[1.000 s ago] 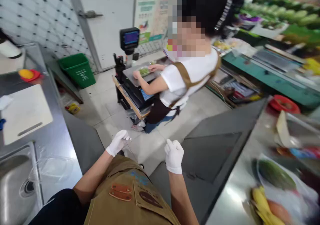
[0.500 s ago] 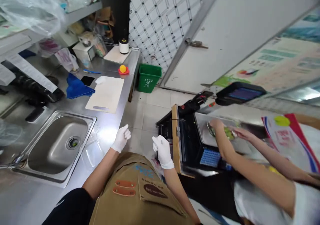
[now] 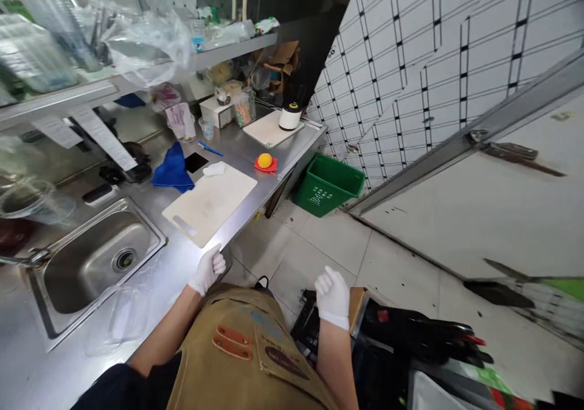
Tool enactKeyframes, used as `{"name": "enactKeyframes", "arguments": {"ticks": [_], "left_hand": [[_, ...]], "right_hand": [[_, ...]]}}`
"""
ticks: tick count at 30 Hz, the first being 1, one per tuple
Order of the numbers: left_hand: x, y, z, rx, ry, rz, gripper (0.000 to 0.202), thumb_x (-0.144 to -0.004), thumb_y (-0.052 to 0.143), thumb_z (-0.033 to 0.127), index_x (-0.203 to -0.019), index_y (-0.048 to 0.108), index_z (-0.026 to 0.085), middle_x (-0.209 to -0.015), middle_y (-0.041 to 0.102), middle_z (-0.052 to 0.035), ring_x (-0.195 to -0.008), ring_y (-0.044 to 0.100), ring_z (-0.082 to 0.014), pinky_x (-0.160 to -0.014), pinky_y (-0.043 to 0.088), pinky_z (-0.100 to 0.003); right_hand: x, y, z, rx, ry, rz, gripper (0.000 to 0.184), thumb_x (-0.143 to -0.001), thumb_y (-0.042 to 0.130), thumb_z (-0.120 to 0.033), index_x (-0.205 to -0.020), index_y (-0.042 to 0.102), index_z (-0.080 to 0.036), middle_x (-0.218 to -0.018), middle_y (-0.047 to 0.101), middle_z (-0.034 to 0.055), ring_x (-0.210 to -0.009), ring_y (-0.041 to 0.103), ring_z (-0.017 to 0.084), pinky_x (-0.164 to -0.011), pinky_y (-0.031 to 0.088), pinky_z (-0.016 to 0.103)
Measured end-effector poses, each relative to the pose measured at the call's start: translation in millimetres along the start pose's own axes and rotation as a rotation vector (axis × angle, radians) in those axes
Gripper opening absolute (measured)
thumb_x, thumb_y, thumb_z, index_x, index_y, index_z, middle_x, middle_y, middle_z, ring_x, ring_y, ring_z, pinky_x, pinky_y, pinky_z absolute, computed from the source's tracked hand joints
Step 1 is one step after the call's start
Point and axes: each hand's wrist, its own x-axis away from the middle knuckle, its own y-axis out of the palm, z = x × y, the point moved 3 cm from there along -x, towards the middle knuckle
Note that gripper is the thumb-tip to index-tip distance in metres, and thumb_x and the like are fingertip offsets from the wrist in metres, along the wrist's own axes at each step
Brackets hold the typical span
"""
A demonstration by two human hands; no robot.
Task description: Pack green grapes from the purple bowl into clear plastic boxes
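Note:
My left hand (image 3: 208, 270), in a white glove, is curled into a loose fist by the counter's edge, just below the cutting board (image 3: 214, 206). My right hand (image 3: 332, 295), gloved the same way, is closed with nothing showing in it, over the floor beside dark equipment. On the board's far edge lies a crumpled white cloth or glove (image 3: 214, 168). Past the board, a yellow ball-shaped fruit (image 3: 264, 160) rests on a small red holder (image 3: 272, 167). A blue cloth (image 3: 174, 170) lies to the board's left.
A steel sink (image 3: 103, 264) and clear plastic containers (image 3: 123, 319) are at left. A green bin (image 3: 319, 194) stands past the counter's end. Dark equipment (image 3: 410, 331) is at lower right. A white jar (image 3: 290, 118) stands on another board at the back.
My view has swung left toward the counter, and the board looks nearer. The co-worker's arms have left the picture. Both my hands stay closed, now farther apart.

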Motion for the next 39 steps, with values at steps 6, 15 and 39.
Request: {"name": "enactKeyframes", "arguments": {"ticks": [6,15,39], "left_hand": [[-63,184.2,-22,-0.364,0.085,-0.312,0.087,-0.08,0.093,0.058,-0.06,0.016,0.023,-0.051,0.013,0.0111,-0.046,0.011,-0.0042,-0.047,0.014,-0.023],[-183,323.8,-161,-0.715,-0.227,-0.426,0.095,-0.063,0.096,0.074,-0.065,0.015,0.025,-0.053,0.012,0.0132,-0.046,0.009,-0.0033,-0.046,0.009,-0.023],[-385,782.1,-377,-0.84,-0.283,-0.828,0.068,-0.087,0.088,0.058,-0.063,0.035,0.023,-0.061,0.033,0.0055,-0.055,0.032,-0.0104,-0.055,0.034,-0.028]], "right_hand": [[-92,-57,-138,-0.187,-0.18,0.075,0.08,-0.065,0.097,-0.03,-0.067,0.017,-0.024,-0.051,0.023,-0.0142,-0.041,0.018,0.003,-0.035,0.019,0.018],[-188,-150,-193,-0.313,-0.236,0.391,0.079,-0.057,0.099,-0.034,-0.066,0.021,-0.026,-0.047,0.024,-0.0157,-0.04,0.017,0.004,-0.036,0.017,0.02],[-642,-286,-583,0.854,-0.626,0.567,0.077,-0.095,0.072,-0.062,-0.152,0.053,-0.014,-0.156,0.062,0.0199,-0.143,0.06,0.03,-0.122,0.046,0.043]]}}
